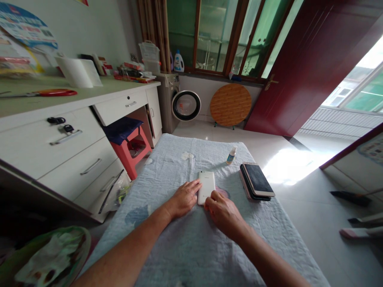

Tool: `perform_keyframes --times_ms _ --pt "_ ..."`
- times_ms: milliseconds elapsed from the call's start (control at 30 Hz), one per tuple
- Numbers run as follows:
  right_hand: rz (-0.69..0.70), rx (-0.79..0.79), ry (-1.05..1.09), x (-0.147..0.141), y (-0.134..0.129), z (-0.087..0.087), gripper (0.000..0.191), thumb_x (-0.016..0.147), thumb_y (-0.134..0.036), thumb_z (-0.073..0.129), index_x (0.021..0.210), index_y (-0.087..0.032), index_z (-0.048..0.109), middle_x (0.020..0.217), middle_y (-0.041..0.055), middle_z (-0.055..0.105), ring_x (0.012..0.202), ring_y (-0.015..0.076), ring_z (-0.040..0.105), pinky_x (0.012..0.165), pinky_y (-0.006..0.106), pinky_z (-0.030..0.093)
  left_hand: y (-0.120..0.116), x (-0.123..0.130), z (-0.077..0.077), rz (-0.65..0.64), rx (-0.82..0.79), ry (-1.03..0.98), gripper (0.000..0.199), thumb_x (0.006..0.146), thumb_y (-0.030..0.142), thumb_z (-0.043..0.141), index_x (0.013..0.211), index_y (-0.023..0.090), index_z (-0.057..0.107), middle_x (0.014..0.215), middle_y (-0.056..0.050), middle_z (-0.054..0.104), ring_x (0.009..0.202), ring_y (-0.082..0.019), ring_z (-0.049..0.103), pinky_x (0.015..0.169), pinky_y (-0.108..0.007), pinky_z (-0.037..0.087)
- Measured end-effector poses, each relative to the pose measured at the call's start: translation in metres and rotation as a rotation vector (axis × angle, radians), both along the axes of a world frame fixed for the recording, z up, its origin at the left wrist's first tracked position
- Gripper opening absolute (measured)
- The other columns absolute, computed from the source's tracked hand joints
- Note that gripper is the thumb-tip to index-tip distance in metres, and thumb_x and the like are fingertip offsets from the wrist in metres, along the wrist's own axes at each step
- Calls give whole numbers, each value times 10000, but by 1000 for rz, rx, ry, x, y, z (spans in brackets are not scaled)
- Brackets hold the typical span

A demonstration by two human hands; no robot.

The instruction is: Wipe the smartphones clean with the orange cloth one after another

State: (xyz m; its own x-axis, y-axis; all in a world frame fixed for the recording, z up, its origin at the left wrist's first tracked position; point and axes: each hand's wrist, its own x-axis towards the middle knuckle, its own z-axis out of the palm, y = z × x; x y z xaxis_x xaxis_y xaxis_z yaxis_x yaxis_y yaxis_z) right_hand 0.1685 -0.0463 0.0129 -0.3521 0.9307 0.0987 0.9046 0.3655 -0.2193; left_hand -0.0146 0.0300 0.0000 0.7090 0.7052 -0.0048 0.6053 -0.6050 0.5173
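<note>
A white smartphone (207,183) lies on the cloth-covered table with its back facing up and its camera end away from me. My left hand (186,197) lies along the phone's left edge, fingers stretched out, their tips touching it. At the lower right corner of the phone is my right hand (224,209), its fingers curled and pressed together against the back. Whatever may be between those fingers is hidden. A small spray bottle (231,155) with a blue label stands upright beyond the phone. To the right lies a stack of phones (257,180), the top one gold-edged with a dark screen.
A light blue patterned cloth (167,159) covers the table. At left are a white desk (68,149) and a red stool (129,153). A waste basket (85,243) stands at lower left. A washing machine (168,103) with its door ajar and a round folding table (230,104) are behind.
</note>
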Motion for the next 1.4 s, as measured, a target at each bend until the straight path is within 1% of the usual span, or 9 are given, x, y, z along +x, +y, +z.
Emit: perform_keyframes --times_ms 100,267,467,633,767,967,1100,1200,1400 --pt "-24 -12 25 16 -5 4 137 860 -106 515 837 -197 615 857 22 555 760 120 498 640 207 332 0 0 -1 7 4 -14 608 765 148 474 1373 131 447 1491 -120 376 1341 -252 377 1134 -403 271" --pt "-74 -74 43 31 -7 9 146 835 -94 505 811 -193 610 826 9 541 716 109 494 635 203 334 -2 0 -2 11 21 -22 750 668 226 639 1384 134 435 1487 -142 371 1318 -302 397 1126 -412 289" --pt "-26 -41 216 18 1 12 185 863 -114 487 862 -210 645 867 13 555 758 110 521 676 198 365 -4 0 -4 33 44 -89 672 791 460 650 1368 185 441 1469 -135 405 1322 -283 406 1109 -438 296" --pt "39 -8 195 1 14 3 167 886 -168 526 810 -202 671 816 12 555 769 118 517 711 213 359 -4 -1 -12 31 76 -158 710 823 542 606 1394 174 402 1437 -144 446 1304 -287 427 1097 -436 318" --pt "-23 0 191 2 32 0 221 923 -194 489 800 -195 673 806 9 542 738 105 505 679 201 350 -3 -2 -18 36 58 -165 796 793 495 657 1444 190 315 1440 -143 440 1299 -302 429 1091 -471 319" --pt "-191 51 161 10 69 -5 199 926 -215 492 896 -190 687 881 37 567 808 128 520 720 220 361 -2 -2 -19 37 49 -174 821 778 479 677 1446 169 313 1464 -159 403 1324 -305 395 1114 -473 280" --pt "-258 47 174 10 80 -9 224 928 -205 475 937 -189 698 879 45 572 806 136 525 722 225 369 -3 -2 -18 40 52 -176 828 784 477 671 1458 186 289 1466 -156 400 1328 -305 392 1117 -486 267" --pt "-208 29 193 8 74 -7 224 924 -204 483 931 -194 706 888 43 575 807 131 532 728 217 376 -3 -2 -19 34 60 -166 816 796 487 654 1461 198 280 1478 -150 386 1342 -306 375 1121 -489 256" --pt "8 -74 265 3 41 3 238 921 -193 483 836 -205 705 848 22 574 787 115 543 721 203 385 -5 -2 -19 30 74 -114 738 829 477 614 1443 198 317 1480 -136 390 1360 -284 358 1136 -461 248"
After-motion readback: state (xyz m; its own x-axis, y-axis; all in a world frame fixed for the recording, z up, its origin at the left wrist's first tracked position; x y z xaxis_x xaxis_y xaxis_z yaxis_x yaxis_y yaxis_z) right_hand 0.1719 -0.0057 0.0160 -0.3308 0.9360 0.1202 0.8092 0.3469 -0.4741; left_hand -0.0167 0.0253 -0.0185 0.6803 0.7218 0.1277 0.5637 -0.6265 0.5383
